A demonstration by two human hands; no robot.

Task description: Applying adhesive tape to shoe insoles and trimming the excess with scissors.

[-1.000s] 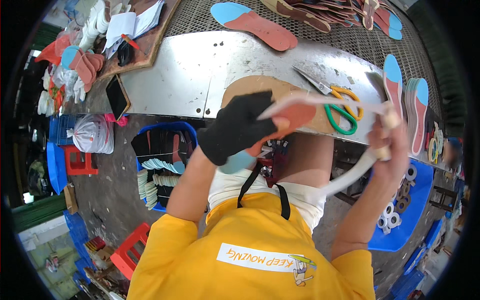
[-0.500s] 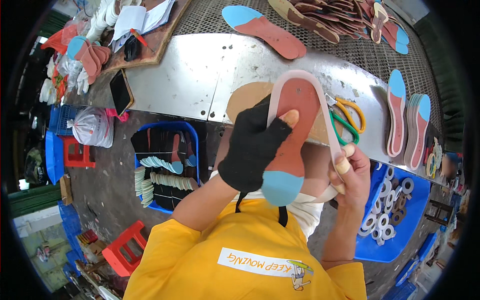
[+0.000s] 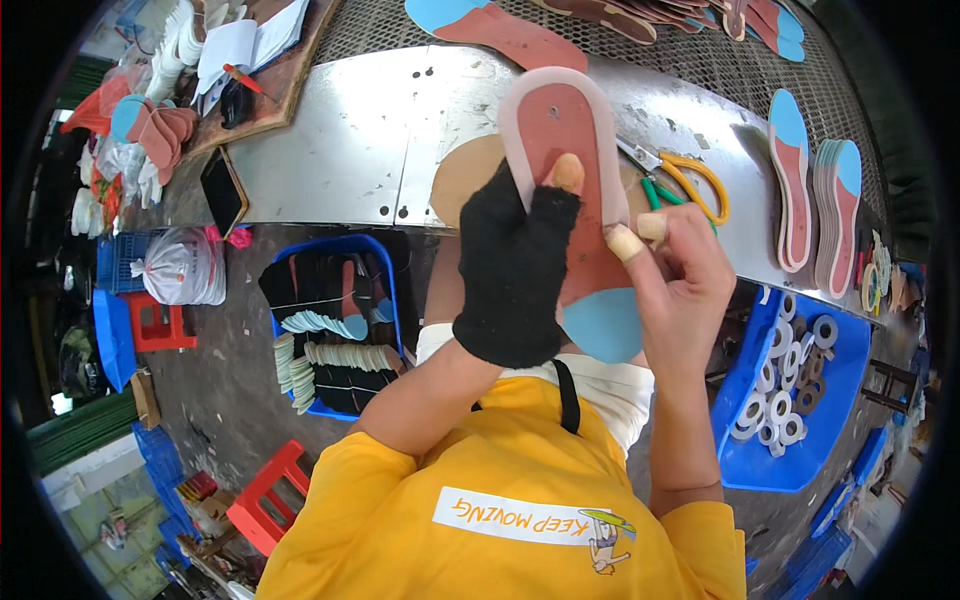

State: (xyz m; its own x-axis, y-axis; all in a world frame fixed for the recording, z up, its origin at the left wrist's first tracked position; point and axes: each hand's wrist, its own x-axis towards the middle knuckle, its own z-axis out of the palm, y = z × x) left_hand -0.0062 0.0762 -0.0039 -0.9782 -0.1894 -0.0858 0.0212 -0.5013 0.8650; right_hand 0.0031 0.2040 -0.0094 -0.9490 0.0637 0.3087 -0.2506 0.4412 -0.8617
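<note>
In my black fingerless-gloved left hand is a red-brown insole with a light blue toe end. The hand is closed round it, thumb pressed on its face, heel end pointing away from me. A pale pink strip curves round the heel and lies along both sides. At the right edge of the insole, my bare right hand pinches the strip with thumb and forefinger; both wear pale finger covers. The fingertips hide the strip's lower end.
Yellow-and-green-handled scissors lie on the metal bench beside a tan piece. Stacked insoles stand at the right. Blue bins with white rolls and bundled insoles flank me below. A phone rests on the left.
The insole has moved away from me. The strip's right side, which hung loose off the insole, now lies along its edge. My right hand has come up and in against the insole.
</note>
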